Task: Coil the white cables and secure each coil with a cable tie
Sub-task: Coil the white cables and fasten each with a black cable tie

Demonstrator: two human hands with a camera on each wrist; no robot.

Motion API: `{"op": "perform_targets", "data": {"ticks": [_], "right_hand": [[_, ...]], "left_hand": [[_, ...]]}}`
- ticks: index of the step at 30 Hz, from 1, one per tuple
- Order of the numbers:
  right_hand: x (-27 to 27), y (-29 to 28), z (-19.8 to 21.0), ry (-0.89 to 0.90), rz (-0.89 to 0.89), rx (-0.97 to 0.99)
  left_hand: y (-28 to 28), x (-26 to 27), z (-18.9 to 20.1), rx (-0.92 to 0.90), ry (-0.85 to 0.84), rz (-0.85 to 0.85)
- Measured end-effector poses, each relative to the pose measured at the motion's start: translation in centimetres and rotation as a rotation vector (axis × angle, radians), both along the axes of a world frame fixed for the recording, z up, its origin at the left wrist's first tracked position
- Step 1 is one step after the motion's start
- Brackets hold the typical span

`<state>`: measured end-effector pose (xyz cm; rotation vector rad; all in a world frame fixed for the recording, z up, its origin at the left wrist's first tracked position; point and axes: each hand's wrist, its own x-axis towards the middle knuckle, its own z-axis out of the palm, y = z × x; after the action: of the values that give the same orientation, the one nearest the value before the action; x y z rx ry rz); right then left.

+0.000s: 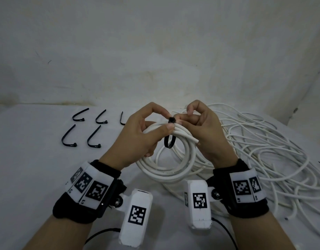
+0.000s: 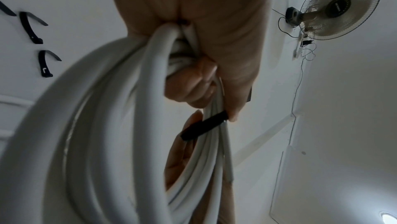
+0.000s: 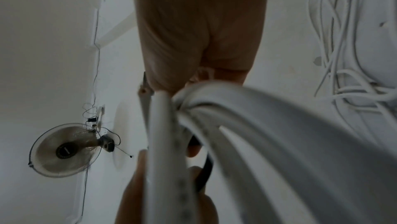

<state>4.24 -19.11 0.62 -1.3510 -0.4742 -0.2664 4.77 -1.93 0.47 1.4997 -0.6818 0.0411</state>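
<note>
A coil of thick white cable (image 1: 173, 170) hangs above the table between both hands. A black cable tie (image 1: 169, 141) loops loosely round the coil's top strands. My left hand (image 1: 137, 134) grips the coil, thumb pressed on the strands beside the tie, index tip at the tie's head (image 1: 172, 120). My right hand (image 1: 200, 127) pinches the tie at its head from the right. In the left wrist view the coil (image 2: 103, 125) fills the frame with the tie (image 2: 204, 127) across it. In the right wrist view the coil (image 3: 257, 134) hides most of the tie (image 3: 206, 175).
Several spare black cable ties (image 1: 91, 127) lie in two rows at the table's back left. A large tangle of loose white cable (image 1: 264, 150) covers the right side of the table. A pale wall (image 1: 155, 51) stands right behind the table.
</note>
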Motion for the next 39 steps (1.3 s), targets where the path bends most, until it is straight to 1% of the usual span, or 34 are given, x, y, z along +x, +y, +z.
{"op": "perform_targets", "data": {"ticks": [4, 8, 10, 13, 18, 22, 25, 27, 29, 32, 34, 36, 39], "right_hand": [[-0.1, -0.1, 0.1, 0.028, 0.016, -0.038], [0.3, -0.6, -0.4, 0.184, 0.131, -0.072], [0.4, -0.6, -0.7, 0.223, 0.162, -0.079], [0.5, -0.2, -1.0, 0.195, 0.148, -0.069], [0.6, 0.1, -1.2, 0.076, 0.143, -0.040], [0.8, -0.1, -1.2, 0.051, 0.125, -0.042], [0.2, -0.3, -0.4, 0.061, 0.052, -0.031], [-0.4, -0.5, 0.4, 0.027, -0.022, -0.059], [-0.8, -0.4, 0.8, -0.049, -0.106, -0.136], [-1.1, 0.6, 0.8, -0.185, -0.251, -0.328], [-1.1, 0.9, 0.6, -0.240, -0.335, -0.389], [-1.0, 0.9, 0.5, -0.269, -0.391, -0.431], [-0.9, 0.8, 0.5, -0.265, -0.420, -0.496]], "left_hand": [[0.1, -0.4, 0.3, -0.012, -0.022, 0.046], [0.0, -0.6, 0.4, -0.007, -0.023, 0.044], [-0.2, -0.7, 0.4, -0.009, -0.016, 0.028], [-0.5, -1.0, 0.4, -0.023, 0.001, 0.013], [-0.5, -0.8, 0.3, -0.022, 0.030, 0.047], [-0.4, -0.8, 0.4, -0.017, 0.030, 0.050], [-0.2, -0.6, 0.4, -0.018, 0.031, 0.066], [-0.1, -0.4, 0.2, -0.002, 0.028, 0.086], [-0.1, -0.2, -0.1, 0.029, 0.018, 0.109], [-0.1, 0.1, -0.3, 0.076, 0.013, 0.132], [-0.2, 0.1, -0.5, 0.105, 0.015, 0.129], [-0.4, 0.0, -0.6, 0.106, 0.019, 0.118], [-0.6, -0.1, -0.7, 0.103, -0.001, 0.144]]}}
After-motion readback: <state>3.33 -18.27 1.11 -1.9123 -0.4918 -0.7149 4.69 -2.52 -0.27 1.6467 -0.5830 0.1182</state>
